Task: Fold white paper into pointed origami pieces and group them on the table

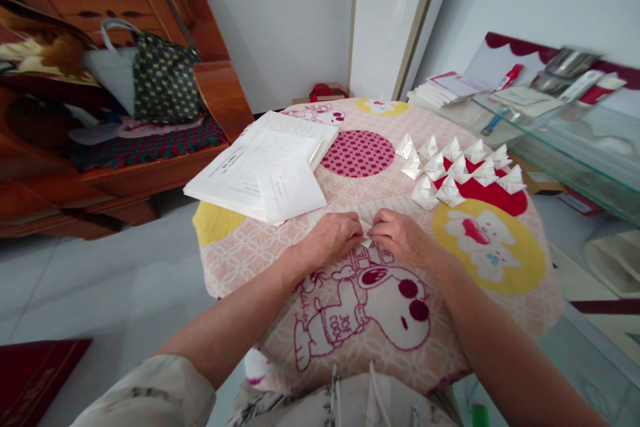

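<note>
In the middle of the frame, a person works on a small folded paper (367, 227) above the cloth-covered tabletop (225, 267). The left hand (340, 235) has its fingers pinched together on the left side of this paper, and the right hand (400, 233) pinches it from the other side, so only a little white shows between them. The step in hand seems to be the shaping or creasing of one piece. At the right of the frame, pointed paper pieces (451, 192) stand in rows; left of centre lies a stack of sheets (230, 173). The next move probably calls for a light, even pinch by both hands, with the edges well aligned. The exact fold is hidden by the fingers.
</note>
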A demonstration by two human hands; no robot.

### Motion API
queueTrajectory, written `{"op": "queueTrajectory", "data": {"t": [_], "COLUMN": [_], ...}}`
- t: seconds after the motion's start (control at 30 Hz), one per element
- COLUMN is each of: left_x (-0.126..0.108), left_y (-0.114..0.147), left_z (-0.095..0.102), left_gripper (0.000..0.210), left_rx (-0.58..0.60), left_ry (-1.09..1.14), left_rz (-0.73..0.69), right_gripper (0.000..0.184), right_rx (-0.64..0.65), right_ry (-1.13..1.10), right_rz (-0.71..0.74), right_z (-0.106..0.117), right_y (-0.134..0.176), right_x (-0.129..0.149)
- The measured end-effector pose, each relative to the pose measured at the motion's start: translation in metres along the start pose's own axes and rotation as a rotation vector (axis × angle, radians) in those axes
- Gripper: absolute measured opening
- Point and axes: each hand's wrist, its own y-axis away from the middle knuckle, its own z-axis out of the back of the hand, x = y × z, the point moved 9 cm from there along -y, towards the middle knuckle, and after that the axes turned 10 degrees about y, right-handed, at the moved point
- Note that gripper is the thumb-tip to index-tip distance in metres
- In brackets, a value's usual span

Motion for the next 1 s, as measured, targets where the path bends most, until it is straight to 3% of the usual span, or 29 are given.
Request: {"op": "queueTrajectory", "data": {"t": [0.2, 0.47, 0.73, 1.0], "left_x": [0.022, 0.039, 0.034, 0.019], "left_y": [-0.001, -0.002, -0.001, 0.000], "left_z": [0.011, 0.009, 0.010, 0.009], "left_gripper": [0.016, 0.019, 0.013, 0.015], "left_rx": [-0.103, -0.122, -0.118, -0.063], "left_ry": [0.131, 0.208, 0.276, 0.195], "left_rz": [0.190, 0.320, 0.235, 0.150], "right_gripper": [0.025, 0.021, 0.016, 0.019], "right_rx": [-0.118, -0.102, -0.118, -0.066], "right_ry": [-0.050, -0.027, -0.070, -0.047], "right_rz": [-0.001, -0.041, -0.071, -0.060], "right_z": [0.006, 0.009, 0.011, 0.008], "right_y": [-0.006, -0.008, -0.004, -0.007], "right_x": [-0.004, -0.009, -0.013, -0.012]}}
